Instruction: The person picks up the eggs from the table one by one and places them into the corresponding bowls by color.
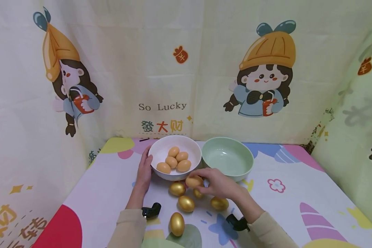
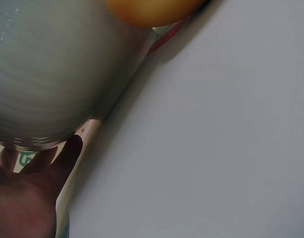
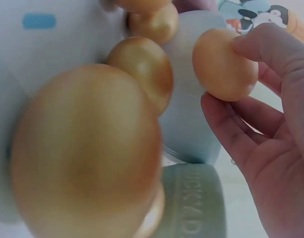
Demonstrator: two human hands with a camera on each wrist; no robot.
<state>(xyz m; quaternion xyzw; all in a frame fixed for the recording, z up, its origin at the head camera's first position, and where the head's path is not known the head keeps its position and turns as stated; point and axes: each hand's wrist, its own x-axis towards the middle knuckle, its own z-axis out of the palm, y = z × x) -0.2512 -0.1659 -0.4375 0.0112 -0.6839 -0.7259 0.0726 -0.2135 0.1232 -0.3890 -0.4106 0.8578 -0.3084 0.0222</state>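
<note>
Nearest the head camera, two beige sleeves point(image 1: 130, 229) enter from the near edge, each with a black wrist device point(image 1: 155, 209) just beyond the cuff. Between them lies the nearest gold egg point(image 1: 177, 224), resting on its side on the patterned table cover point(image 1: 102, 203). Four more gold eggs point(image 1: 186, 203) lie farther in, loosely grouped on the near side of the bowls; their rounded shells suggest that a light knock could set them rolling.

Left hand point(image 1: 144, 171): holds the white bowl point(image 1: 157, 172) at its left side, fingers spread along the outer wall. This grip presumably steadies the vessel and leaves its mouth unobstructed. Five brown eggs point(image 1: 171, 162) rest inside, gathered toward the bottom, as the curved wall would direct them.

Right hand point(image 1: 218, 183): narrowed on one brown egg, the held egg point(image 3: 225, 65), pinched between thumb and fingertips. Fingertip contact probably suits a smooth, possibly fragile shell. Position of the held egg: at the near right side of the white bowl, outside the rim, over a gold egg in the head view. Whether it touches either cannot be determined.

Green bowl point(image 1: 227, 158): stands just right of the white bowl; contact between the rims is unclear. Both bowls stand on the far side, within apparent reach of the hands.
</note>
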